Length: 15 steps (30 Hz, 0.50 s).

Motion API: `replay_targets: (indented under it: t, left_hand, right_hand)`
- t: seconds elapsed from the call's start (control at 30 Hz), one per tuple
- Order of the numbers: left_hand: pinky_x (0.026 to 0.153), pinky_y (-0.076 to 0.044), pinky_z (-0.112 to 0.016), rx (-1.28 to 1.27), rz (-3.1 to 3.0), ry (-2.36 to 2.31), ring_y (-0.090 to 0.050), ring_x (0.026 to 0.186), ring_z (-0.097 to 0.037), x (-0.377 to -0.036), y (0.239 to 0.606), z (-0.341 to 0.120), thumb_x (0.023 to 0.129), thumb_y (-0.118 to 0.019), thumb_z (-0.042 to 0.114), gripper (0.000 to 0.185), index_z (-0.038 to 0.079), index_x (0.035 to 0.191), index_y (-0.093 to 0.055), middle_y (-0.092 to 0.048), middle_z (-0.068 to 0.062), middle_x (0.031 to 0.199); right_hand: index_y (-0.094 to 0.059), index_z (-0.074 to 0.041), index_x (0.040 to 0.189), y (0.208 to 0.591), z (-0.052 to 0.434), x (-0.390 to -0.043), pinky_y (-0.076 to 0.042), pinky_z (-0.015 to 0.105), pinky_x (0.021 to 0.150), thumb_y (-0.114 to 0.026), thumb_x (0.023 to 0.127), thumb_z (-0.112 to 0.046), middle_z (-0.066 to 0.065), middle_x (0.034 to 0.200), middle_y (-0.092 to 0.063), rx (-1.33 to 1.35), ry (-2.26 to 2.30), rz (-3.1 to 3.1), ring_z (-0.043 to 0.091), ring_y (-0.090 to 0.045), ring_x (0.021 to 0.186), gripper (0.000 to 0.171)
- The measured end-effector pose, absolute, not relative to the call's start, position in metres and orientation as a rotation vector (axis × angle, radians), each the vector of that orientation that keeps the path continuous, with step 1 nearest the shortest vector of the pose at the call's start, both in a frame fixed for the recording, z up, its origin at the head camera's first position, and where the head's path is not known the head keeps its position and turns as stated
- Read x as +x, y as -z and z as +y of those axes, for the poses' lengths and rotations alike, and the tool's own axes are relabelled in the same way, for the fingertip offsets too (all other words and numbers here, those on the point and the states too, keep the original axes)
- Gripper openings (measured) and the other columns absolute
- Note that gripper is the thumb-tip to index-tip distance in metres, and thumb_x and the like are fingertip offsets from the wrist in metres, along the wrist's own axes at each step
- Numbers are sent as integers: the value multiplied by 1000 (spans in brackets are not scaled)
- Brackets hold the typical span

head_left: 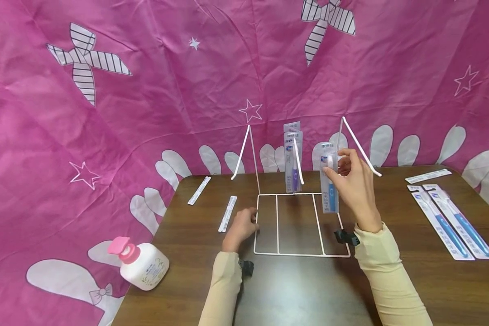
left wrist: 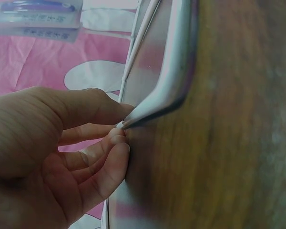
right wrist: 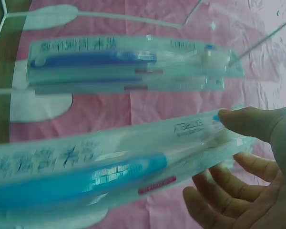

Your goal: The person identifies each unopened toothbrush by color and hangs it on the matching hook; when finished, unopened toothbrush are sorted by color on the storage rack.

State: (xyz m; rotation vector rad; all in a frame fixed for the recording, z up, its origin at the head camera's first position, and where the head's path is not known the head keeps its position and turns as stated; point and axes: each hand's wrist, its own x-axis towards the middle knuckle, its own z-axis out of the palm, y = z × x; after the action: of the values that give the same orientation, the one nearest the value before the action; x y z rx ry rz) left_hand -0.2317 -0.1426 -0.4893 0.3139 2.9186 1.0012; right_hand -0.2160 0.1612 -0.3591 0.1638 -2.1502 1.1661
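Note:
My right hand point(head_left: 356, 190) pinches the upper part of a packaged blue toothbrush point(head_left: 331, 198), upright in front of the rack's right side. In the right wrist view the thumb lies on the front of that pack point(right wrist: 128, 179). My left hand point(left wrist: 62, 143) pinches a white bar point(left wrist: 171, 71) of the display rack point(head_left: 277, 226) between thumb and fingers, at the left side of its base. Packaged purple toothbrushes point(head_left: 292, 158), one behind another, hang on the rack's middle hook point(head_left: 297, 156). The left hook point(head_left: 241, 151) and right hook point(head_left: 358, 142) carry nothing.
Two packaged blue toothbrushes point(head_left: 460, 222) lie at the right, with a narrow white packet point(head_left: 428, 175) behind them. Two more narrow packets, one farther back point(head_left: 198, 190) and one nearer point(head_left: 227, 213), lie left. A pump bottle point(head_left: 146, 267) stands front left. A pink curtain point(head_left: 212, 81) hangs behind.

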Motion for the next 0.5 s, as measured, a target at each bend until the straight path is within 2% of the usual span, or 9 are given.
replay_targets:
  t: [0.13, 0.2, 0.3, 0.4, 0.5]
  left_hand:
    - [66, -49, -33, 325, 2917, -1004, -56, 75, -19, -232, 489, -142, 78, -77, -5, 49, -7, 125, -64, -63, -8, 88]
    - [66, -49, -33, 337, 2921, -1005, -56, 74, -19, -232, 489, -142, 78, -77, -5, 50, -7, 126, -64, -63, -8, 87]
    - [66, -49, -33, 332, 2921, -1000, -56, 74, -19, -232, 489, -143, 78, -77, -5, 49, -7, 126, -64, -63, -7, 87]
    - [66, -49, -34, 324, 2920, -997, -57, 74, -20, -232, 489, -144, 78, -77, -6, 49, -7, 125, -64, -63, -8, 87]
    - [67, -49, -34, 334, 2920, -999, -57, 75, -21, -233, 489, -143, 78, -76, -6, 48, -7, 125, -64, -64, -9, 88]
  right_hand:
    - [-60, 3, 117, 363, 178, -211, -39, 20, 68, -80, 83, -11, 22, 89, -67, 90, -1128, -2173, 33, -64, 78, 42]
    - [-61, 4, 117, 364, 185, -208, -40, 23, 68, -81, 82, -12, 23, 88, -68, 51, -1103, -2166, 29, -64, 76, 43]
    - [-61, 4, 119, 365, 196, -199, -40, 24, 68, -82, 82, -12, 23, 88, -70, -26, -1066, -2160, 10, -61, 71, 46]
    - [-61, 4, 121, 362, 207, -186, -40, 14, 68, -82, 82, -11, 23, 90, -69, -84, -1074, -2134, -10, -52, 69, 46]
    - [-59, 5, 122, 356, 219, -169, -39, 6, 68, -81, 82, -8, 20, 93, -67, -99, -1104, -2092, -16, -49, 69, 47]
